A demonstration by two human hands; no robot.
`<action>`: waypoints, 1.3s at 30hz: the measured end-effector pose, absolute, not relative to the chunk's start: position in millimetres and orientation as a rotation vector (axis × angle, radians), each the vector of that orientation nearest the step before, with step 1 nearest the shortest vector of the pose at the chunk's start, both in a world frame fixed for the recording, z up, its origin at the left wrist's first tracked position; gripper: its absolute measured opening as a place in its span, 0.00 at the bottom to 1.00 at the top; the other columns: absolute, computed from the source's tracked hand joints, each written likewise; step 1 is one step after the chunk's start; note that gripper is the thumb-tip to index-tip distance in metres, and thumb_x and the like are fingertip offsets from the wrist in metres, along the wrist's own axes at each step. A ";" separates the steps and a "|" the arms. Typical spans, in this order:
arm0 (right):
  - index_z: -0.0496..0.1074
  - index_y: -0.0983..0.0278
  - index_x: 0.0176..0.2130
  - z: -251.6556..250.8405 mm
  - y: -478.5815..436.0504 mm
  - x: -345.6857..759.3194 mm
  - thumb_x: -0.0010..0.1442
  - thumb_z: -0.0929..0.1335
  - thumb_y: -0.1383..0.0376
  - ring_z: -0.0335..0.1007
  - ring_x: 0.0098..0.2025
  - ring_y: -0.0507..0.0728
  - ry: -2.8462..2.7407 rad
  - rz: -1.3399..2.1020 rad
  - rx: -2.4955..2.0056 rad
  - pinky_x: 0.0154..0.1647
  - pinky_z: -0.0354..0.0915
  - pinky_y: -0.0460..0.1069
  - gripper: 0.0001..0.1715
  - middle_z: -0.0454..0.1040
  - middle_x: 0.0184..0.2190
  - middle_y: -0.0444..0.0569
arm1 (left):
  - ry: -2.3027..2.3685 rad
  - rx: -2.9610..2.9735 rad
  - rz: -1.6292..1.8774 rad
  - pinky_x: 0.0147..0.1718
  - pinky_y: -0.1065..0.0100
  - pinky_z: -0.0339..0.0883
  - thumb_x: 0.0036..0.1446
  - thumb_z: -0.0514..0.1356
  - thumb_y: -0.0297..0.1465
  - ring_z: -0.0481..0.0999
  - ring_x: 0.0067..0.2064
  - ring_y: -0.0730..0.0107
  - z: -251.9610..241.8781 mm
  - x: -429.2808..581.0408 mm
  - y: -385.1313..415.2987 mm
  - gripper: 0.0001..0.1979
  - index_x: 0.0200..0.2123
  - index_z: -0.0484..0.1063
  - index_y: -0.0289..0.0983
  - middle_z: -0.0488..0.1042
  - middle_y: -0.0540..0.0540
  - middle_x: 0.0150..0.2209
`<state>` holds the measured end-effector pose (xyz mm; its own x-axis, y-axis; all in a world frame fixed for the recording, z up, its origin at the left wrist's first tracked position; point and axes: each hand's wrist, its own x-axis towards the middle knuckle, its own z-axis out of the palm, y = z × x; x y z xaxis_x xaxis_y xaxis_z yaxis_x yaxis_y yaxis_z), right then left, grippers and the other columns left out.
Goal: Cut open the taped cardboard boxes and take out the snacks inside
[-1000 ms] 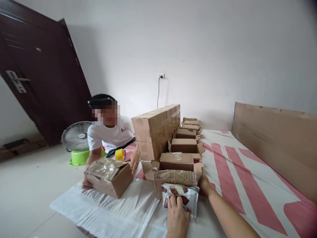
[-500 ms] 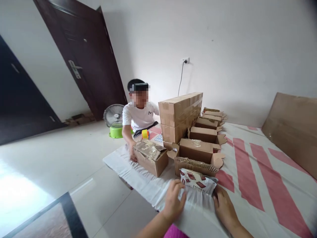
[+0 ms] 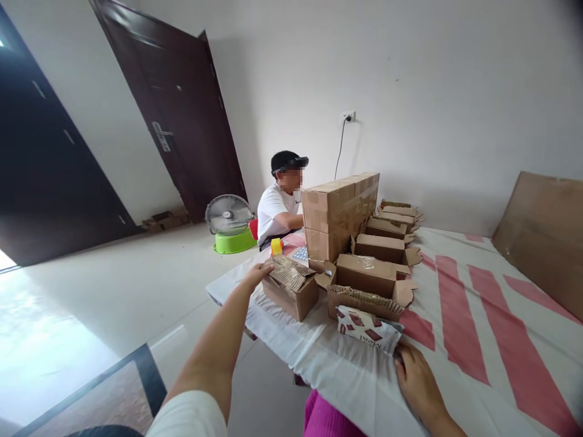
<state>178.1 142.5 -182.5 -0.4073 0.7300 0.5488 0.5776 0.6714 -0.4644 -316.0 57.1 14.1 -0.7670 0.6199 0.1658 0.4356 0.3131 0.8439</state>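
Observation:
My left hand [image 3: 255, 275] reaches out to the far left corner of a small open cardboard box [image 3: 291, 292] with corrugated padding on top; its fingers touch the box's edge and look spread. My right hand [image 3: 415, 380] lies on the white and pink cloth [image 3: 460, 340], its fingertips on the edge of a white packet with red marks [image 3: 368, 328]. That packet leans out of an open box with a corrugated liner [image 3: 364, 300].
A row of open cardboard boxes [image 3: 381, 246] runs back to the wall beside stacked long cartons [image 3: 339, 212]. A person in a white shirt and black cap [image 3: 280, 203] sits behind them, near a fan [image 3: 228, 217] and green basin. A cardboard sheet [image 3: 542, 233] leans at right.
My left hand left the packet and stretched out to the small box. The other person let go of that box and leaned back. The camera view turned slightly left.

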 end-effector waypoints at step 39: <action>0.62 0.60 0.39 -104.6 118.0 119.3 0.61 0.61 0.48 0.72 0.32 0.61 -1.776 0.373 -1.198 0.32 0.66 0.53 0.18 0.73 0.32 0.50 | 1.831 0.897 1.457 0.51 0.55 0.68 0.45 0.66 0.55 0.67 0.62 0.49 -46.6 -273.3 -48.5 0.46 0.64 0.54 0.49 0.62 0.36 0.65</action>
